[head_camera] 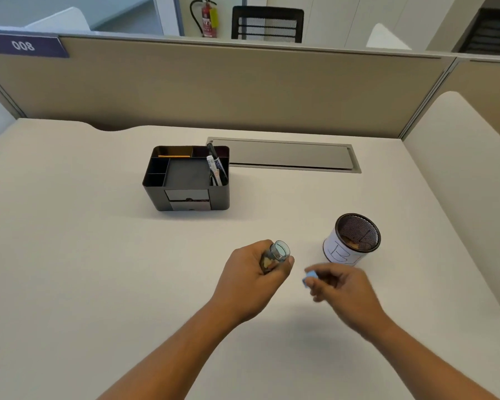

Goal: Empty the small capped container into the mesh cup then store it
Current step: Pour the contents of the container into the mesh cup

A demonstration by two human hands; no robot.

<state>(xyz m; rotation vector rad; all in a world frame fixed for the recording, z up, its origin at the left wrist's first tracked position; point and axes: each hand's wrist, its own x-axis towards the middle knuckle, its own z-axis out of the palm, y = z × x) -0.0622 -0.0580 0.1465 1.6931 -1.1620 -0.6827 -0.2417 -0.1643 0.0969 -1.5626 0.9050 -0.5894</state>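
Observation:
My left hand (pixel 250 277) is wrapped around a small clear container (pixel 276 254), tilted with its open mouth toward the right; brownish bits show inside it. A light blue cap (pixel 310 277) sits pinched in the fingertips of my right hand (pixel 339 287), a little to the right of the container. The black mesh cup (pixel 354 236), with a white paper label around its lower part, stands upright just beyond my right hand. Something brownish lies at its bottom.
A black desk organiser (pixel 186 177) with compartments, pens and small front drawers stands at the centre back of the white desk (pixel 84 255). A grey cable-tray lid (pixel 286 154) lies behind it. A beige partition (pixel 214 85) closes off the far side.

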